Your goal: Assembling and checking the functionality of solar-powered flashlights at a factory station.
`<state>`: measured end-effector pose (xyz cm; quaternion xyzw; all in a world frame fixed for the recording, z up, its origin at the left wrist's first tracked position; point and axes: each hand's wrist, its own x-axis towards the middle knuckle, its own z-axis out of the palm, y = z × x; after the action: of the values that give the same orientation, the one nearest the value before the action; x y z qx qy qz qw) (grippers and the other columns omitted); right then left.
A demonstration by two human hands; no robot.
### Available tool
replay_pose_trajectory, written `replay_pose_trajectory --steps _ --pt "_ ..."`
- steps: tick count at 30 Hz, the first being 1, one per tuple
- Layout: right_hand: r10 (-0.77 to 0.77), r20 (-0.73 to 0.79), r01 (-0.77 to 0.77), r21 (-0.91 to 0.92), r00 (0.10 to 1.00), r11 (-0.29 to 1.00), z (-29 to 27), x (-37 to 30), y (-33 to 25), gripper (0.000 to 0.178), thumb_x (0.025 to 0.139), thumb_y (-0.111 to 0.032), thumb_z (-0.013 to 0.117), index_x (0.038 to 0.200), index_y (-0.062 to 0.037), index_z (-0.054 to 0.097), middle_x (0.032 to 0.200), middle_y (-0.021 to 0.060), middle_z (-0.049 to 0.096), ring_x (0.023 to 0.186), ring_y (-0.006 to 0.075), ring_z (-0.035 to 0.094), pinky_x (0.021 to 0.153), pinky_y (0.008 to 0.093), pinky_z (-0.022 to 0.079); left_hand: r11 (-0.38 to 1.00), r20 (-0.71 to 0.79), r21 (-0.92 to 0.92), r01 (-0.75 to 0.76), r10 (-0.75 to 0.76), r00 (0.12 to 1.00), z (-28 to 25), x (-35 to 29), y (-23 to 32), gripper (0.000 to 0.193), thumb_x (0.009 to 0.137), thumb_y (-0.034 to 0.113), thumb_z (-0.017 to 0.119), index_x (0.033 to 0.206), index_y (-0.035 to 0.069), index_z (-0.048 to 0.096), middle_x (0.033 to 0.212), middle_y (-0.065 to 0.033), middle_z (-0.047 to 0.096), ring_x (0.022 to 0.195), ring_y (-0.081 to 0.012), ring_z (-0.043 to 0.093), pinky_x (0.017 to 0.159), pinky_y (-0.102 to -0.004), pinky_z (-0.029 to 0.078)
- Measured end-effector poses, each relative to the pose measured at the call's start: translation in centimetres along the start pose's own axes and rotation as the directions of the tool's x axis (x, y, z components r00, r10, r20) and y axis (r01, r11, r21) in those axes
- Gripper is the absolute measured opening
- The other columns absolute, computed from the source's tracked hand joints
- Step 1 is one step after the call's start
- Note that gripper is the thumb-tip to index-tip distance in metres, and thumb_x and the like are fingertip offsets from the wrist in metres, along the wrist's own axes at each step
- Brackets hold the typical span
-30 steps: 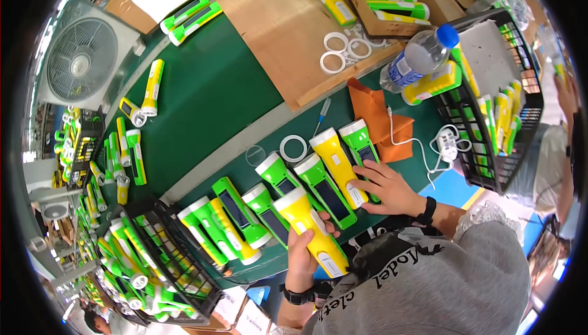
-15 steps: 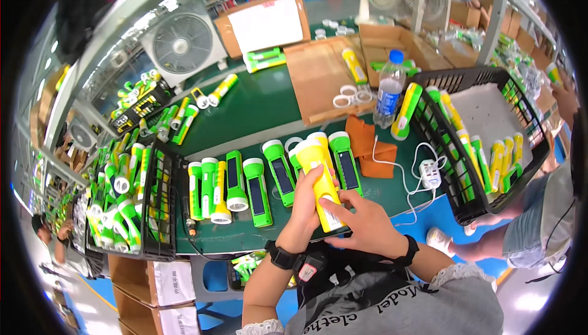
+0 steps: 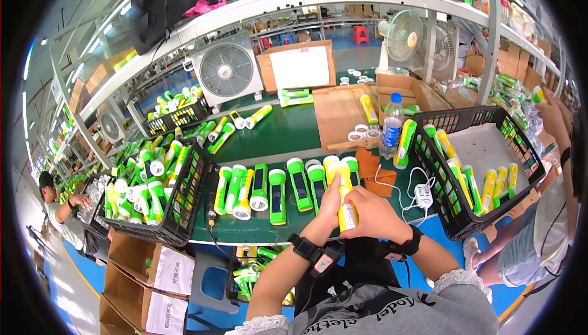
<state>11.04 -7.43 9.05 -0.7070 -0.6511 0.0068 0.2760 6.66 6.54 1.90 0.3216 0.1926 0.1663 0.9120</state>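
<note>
A yellow flashlight with a white head ring (image 3: 342,174) is held upright in front of me, head pointing away. My left hand (image 3: 328,205) is closed round its left side. My right hand (image 3: 375,214) grips its lower right side, with the fingers behind the body partly hidden. Just beyond my hands stands a row of green and yellow flashlights; one green one (image 3: 277,197) shows a dark solar panel. A yellow flashlight (image 3: 243,195) lies further left in the row, lens toward me.
A black crate full of flashlights (image 3: 195,191) is at the left, another black crate (image 3: 450,212) at the right. Between them are a water bottle (image 3: 392,128), an orange cloth (image 3: 375,182) and a white power strip with cable (image 3: 423,195). A co-worker's arm (image 3: 554,120) shows far right.
My view has tilted up, so the bench sits lower and the shelf above shows. The right hand has closed from spread fingers to a grip round the yellow flashlight.
</note>
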Motion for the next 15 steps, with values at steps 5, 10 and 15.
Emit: replay_pose_trajectory --steps 5,10,15 --pt "-0.021 -0.018 0.023 0.185 1.000 0.982 0.7 0.7 1.0 0.054 0.057 -0.028 0.077 0.095 -0.0060 0.046 0.090 0.0116 0.051 0.080 0.0322 0.055 0.067 0.0384 0.046 0.999 -0.069 0.053 0.011 -0.008 0.998 0.7 0.0 0.5 0.043 0.088 0.047 0.043 0.104 0.007 0.044 0.082 -0.0095 0.056 0.070 -0.0206 0.058 0.062 -0.0356 0.050" --pt "-0.292 -0.352 0.340 0.082 0.889 0.937 4.9 -0.8 2.2 0.023 0.068 -0.014 0.069 0.085 -0.0067 0.054 0.077 0.0086 0.057 0.069 0.0277 0.057 0.059 0.0332 0.047 0.990 -0.113 0.140 -0.004 0.020 0.993 -0.8 3.3 1.8 0.045 0.086 0.049 0.044 0.090 0.005 0.051 0.070 -0.0065 0.054 0.058 -0.0172 0.054 0.053 -0.0308 0.047" --pt "-0.424 -0.322 0.462 0.046 0.846 0.886 7.5 -0.4 6.5 0.017 0.072 -0.007 0.061 0.089 -0.0062 0.058 0.083 0.0072 0.058 0.076 0.0238 0.059 0.059 0.0320 0.049 0.992 -0.155 0.059 -0.108 0.116 0.981 -2.9 7.2 3.7 0.033 0.085 0.041 0.048 0.084 0.008 0.050 0.066 -0.0034 0.052 0.055 -0.0167 0.054 0.049 -0.0302 0.047"
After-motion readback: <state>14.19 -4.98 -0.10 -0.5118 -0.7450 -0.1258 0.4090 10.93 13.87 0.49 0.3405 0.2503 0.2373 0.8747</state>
